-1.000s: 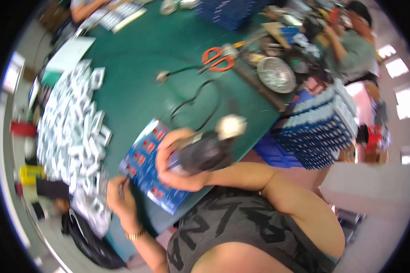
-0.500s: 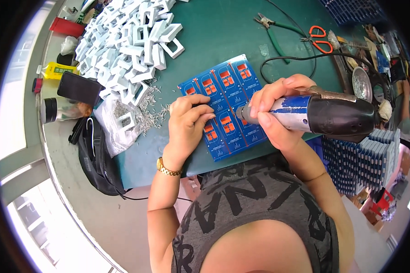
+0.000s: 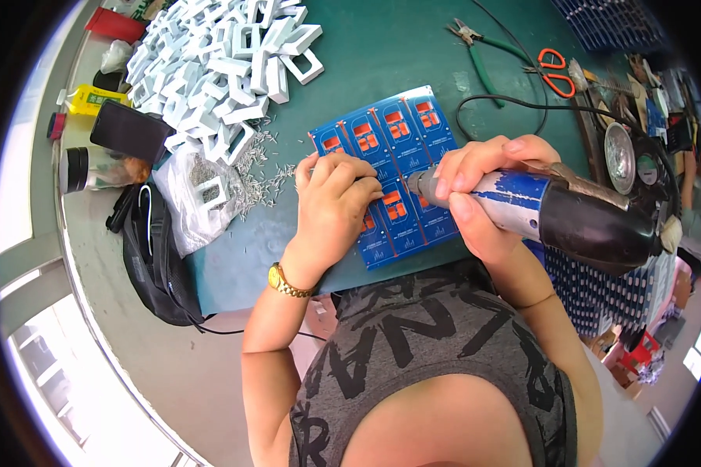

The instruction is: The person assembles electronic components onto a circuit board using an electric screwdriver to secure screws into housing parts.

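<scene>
A blue panel of printed boards [image 3: 401,117] with orange-red parts set in it lies flat on the table in front of me. My left hand [image 3: 331,206], with a gold watch [image 3: 290,282] at its wrist, rests over the panel's left side. Its fingers are bent and bunched near the thumb; anything between the fingertips is hidden. My right hand [image 3: 487,183] is wrapped round the front barrel of an electric screwdriver [image 3: 584,210], silver and blue with a black rear body. The tool's nose points left, over the middle of the panel, and its tip cannot be made out.
A heap of pale rectangular frames [image 3: 210,70] covers the far left, with loose screws [image 3: 261,175] and a plastic bag [image 3: 191,210] beside it. Green-handled pliers [image 3: 483,70], orange-handled scissors [image 3: 553,74] and a black cord [image 3: 514,99] lie far right. Stacked blue panels [image 3: 600,292] stand at right.
My left hand's fingers have moved a little right over the panel and bunched up. The screwdriver stays over the panel, its rear shifted right and nearer. The whole view has shifted slightly.
</scene>
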Motion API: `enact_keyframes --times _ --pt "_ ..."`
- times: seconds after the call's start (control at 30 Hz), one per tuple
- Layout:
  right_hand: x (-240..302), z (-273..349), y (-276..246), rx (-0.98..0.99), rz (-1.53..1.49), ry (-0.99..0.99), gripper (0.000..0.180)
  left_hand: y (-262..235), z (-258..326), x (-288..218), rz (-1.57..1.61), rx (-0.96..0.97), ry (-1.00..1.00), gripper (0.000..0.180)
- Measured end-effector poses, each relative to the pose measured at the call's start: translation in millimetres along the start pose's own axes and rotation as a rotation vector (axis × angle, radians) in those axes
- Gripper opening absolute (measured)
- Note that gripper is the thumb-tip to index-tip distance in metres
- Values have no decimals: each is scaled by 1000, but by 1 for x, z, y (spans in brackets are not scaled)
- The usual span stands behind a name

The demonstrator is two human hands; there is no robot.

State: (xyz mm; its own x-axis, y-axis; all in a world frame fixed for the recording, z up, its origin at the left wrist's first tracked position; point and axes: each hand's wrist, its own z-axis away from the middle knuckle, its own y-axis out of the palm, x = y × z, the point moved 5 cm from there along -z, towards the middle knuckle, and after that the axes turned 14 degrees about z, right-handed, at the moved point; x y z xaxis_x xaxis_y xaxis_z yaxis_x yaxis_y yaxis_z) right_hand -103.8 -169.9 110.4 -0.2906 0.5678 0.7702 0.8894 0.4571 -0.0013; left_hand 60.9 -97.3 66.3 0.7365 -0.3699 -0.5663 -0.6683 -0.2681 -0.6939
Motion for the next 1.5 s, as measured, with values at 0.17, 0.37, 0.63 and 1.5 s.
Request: enact_keyframes --times 0.17,0.37,0.63,1.5 --pt "0 -2 3 7 -84 1 62 2 0 1 50 32 -44 11" --pt "-5 0 5 0 -52 0 62 2 3 8 103 -15 -168 9" --pt "-12 -1 7 -50 -171 0 61 3 8 11 28 -22 -174 8" --pt "2 -29 53 480 166 -61 57 -36 8 70 48 -327 -492 12"
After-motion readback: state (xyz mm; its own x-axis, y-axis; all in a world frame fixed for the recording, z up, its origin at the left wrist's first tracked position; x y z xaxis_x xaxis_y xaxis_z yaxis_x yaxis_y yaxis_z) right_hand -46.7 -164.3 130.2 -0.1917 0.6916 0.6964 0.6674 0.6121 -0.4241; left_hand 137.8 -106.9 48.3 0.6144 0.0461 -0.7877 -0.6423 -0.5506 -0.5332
